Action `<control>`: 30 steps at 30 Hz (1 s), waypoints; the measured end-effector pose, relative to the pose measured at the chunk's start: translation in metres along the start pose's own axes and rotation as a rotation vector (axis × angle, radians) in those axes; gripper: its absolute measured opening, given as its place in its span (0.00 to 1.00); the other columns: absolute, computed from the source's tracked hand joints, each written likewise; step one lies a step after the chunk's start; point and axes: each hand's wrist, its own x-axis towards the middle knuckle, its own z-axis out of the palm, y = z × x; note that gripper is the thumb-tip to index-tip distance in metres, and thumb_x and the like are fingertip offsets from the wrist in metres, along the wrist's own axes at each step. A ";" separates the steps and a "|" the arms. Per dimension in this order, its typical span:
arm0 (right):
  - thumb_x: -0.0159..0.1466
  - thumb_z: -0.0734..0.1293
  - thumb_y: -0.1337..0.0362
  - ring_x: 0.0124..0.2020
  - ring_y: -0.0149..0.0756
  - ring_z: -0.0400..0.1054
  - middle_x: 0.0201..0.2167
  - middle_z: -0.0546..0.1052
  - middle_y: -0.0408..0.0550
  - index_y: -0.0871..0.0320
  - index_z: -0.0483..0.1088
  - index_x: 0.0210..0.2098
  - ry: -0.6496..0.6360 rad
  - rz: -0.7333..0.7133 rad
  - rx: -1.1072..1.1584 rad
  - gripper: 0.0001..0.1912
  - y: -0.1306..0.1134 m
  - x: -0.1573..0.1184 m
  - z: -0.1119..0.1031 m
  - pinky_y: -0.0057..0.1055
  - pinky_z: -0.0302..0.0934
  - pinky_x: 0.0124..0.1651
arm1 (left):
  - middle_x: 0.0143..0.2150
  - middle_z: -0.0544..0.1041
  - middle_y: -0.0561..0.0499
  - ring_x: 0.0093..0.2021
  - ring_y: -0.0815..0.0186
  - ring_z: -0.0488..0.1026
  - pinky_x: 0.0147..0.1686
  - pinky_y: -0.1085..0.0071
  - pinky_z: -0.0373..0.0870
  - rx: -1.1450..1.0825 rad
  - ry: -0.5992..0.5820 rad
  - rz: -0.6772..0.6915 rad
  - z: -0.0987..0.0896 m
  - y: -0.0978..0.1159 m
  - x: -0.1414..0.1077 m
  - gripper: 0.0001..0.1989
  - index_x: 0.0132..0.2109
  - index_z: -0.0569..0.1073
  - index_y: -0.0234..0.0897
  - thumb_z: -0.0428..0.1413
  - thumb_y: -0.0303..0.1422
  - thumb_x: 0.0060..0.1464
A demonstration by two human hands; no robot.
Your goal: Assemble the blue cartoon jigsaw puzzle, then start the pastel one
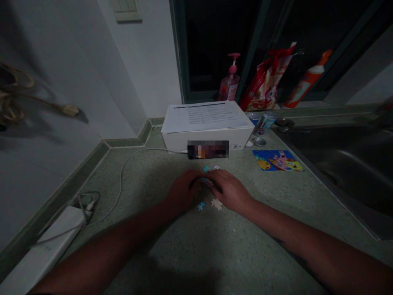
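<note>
My left hand (185, 187) and my right hand (229, 189) meet over the speckled green counter (196, 250), fingers curled and pressed close together. Small colourful puzzle pieces (208, 182) show between my fingertips; which hand grips them is hard to make out. Just beyond my fingers lie a teal piece (206, 168) and a pale piece (217, 167). Nearer me, a blue piece (201, 206) and a beige piece (216, 204) lie on the counter, the beige one beside my right hand.
A phone (208, 150) leans by a white box (205, 123), its cable (121, 176) running left to a power strip (58, 237). At right are a colourful picture card (278, 160), a can (265, 123) and a sink (346, 164). Bottles and a red bag (267, 80) stand behind.
</note>
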 end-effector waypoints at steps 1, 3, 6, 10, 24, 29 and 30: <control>0.72 0.66 0.70 0.56 0.53 0.78 0.54 0.83 0.59 0.57 0.77 0.59 0.002 0.000 -0.002 0.17 0.001 0.000 0.000 0.53 0.74 0.60 | 0.49 0.85 0.49 0.50 0.56 0.83 0.55 0.53 0.83 -0.012 -0.003 -0.004 0.000 0.001 0.000 0.16 0.51 0.80 0.49 0.52 0.25 0.67; 0.71 0.65 0.72 0.55 0.53 0.78 0.52 0.84 0.58 0.57 0.78 0.57 0.007 0.006 -0.005 0.17 0.002 -0.001 0.001 0.53 0.74 0.59 | 0.49 0.85 0.49 0.51 0.56 0.83 0.56 0.54 0.82 -0.038 -0.007 -0.010 -0.001 0.002 -0.001 0.17 0.51 0.80 0.49 0.52 0.24 0.67; 0.71 0.63 0.73 0.53 0.52 0.78 0.50 0.84 0.57 0.55 0.79 0.54 0.030 0.020 0.002 0.18 0.004 -0.002 0.002 0.54 0.75 0.57 | 0.50 0.85 0.50 0.51 0.56 0.83 0.56 0.55 0.82 -0.039 -0.030 -0.029 -0.001 0.003 -0.001 0.14 0.52 0.80 0.48 0.55 0.26 0.66; 0.72 0.62 0.72 0.53 0.50 0.78 0.49 0.84 0.54 0.51 0.79 0.52 0.095 0.002 0.071 0.16 0.004 -0.001 0.000 0.55 0.75 0.57 | 0.51 0.84 0.48 0.51 0.56 0.82 0.55 0.54 0.83 0.023 -0.063 -0.020 0.000 0.006 -0.003 0.14 0.56 0.79 0.44 0.60 0.30 0.65; 0.74 0.64 0.66 0.58 0.54 0.77 0.57 0.81 0.59 0.54 0.75 0.60 0.117 -0.032 -0.051 0.16 -0.009 -0.008 -0.022 0.55 0.74 0.60 | 0.54 0.84 0.46 0.56 0.55 0.79 0.61 0.52 0.77 0.240 -0.108 0.067 0.004 0.006 -0.005 0.14 0.56 0.78 0.40 0.57 0.26 0.67; 0.74 0.65 0.64 0.47 0.51 0.81 0.51 0.83 0.56 0.54 0.77 0.57 0.019 0.111 -0.193 0.14 -0.009 -0.017 -0.050 0.47 0.77 0.48 | 0.52 0.83 0.46 0.54 0.57 0.79 0.58 0.56 0.79 0.178 -0.069 0.042 0.003 0.004 -0.005 0.13 0.53 0.80 0.42 0.60 0.25 0.65; 0.73 0.66 0.64 0.46 0.50 0.81 0.49 0.83 0.54 0.54 0.77 0.55 -0.008 0.127 -0.202 0.13 -0.007 -0.019 -0.053 0.46 0.77 0.46 | 0.52 0.83 0.47 0.53 0.57 0.80 0.57 0.57 0.79 0.169 -0.070 0.024 0.003 0.004 -0.005 0.13 0.53 0.80 0.42 0.60 0.25 0.65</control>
